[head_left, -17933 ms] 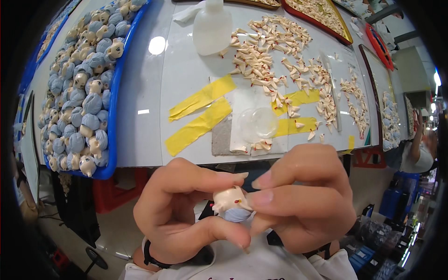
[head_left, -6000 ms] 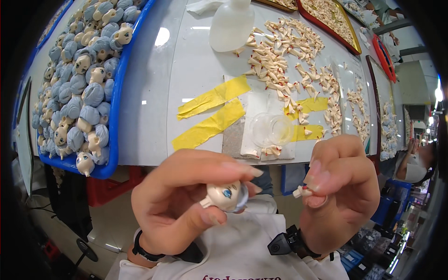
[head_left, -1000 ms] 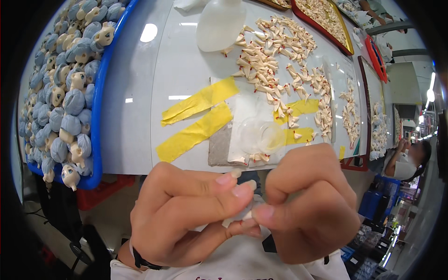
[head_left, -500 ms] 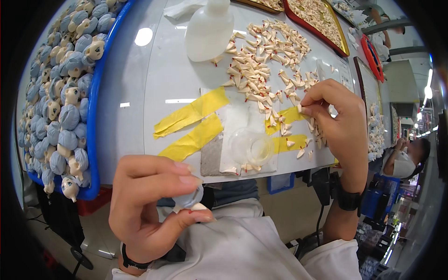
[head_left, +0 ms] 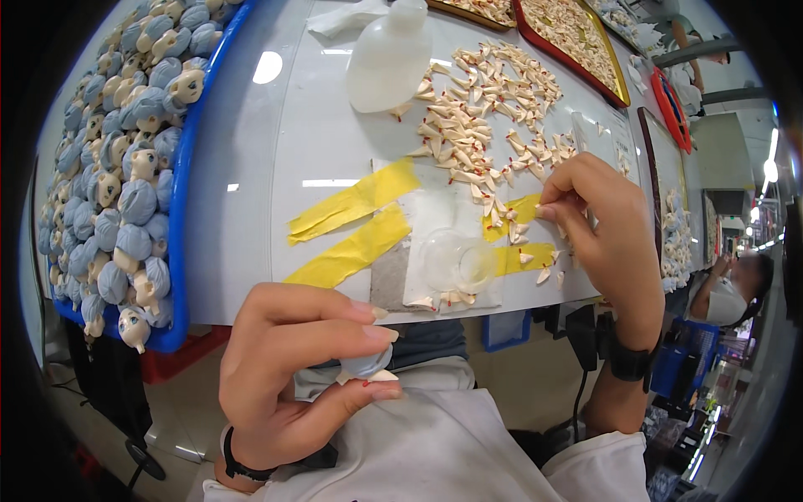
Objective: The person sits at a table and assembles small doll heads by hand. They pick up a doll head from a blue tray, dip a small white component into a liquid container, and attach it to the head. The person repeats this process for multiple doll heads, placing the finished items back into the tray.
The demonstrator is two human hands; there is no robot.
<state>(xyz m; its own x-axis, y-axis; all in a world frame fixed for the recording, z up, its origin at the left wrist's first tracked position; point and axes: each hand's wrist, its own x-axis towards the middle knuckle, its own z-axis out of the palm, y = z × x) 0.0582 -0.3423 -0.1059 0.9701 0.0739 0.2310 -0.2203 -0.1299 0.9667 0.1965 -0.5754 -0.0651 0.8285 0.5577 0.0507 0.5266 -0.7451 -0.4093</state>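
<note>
Left hand point(head_left: 269, 361) pinches doll head point(head_left: 366, 366); right hand point(head_left: 604, 219) near cream pieces point(head_left: 458, 134).

No legible text anywhere. Only print-like marks: a short dark row on a pale sheet point(head_left: 621, 145) lying on the table point(head_left: 238, 217), about 2 o'clock from the head view's centre. Too small and too bent by the fisheye to make out.

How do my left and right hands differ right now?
The left hand holds a blue-haired doll head; whether the right hand grips a piece is unclear. The left hand shows mostly below the near edge of the table; the right hand is over it, near small pale pieces. Both have bent fingers and a dark wristband.
</note>
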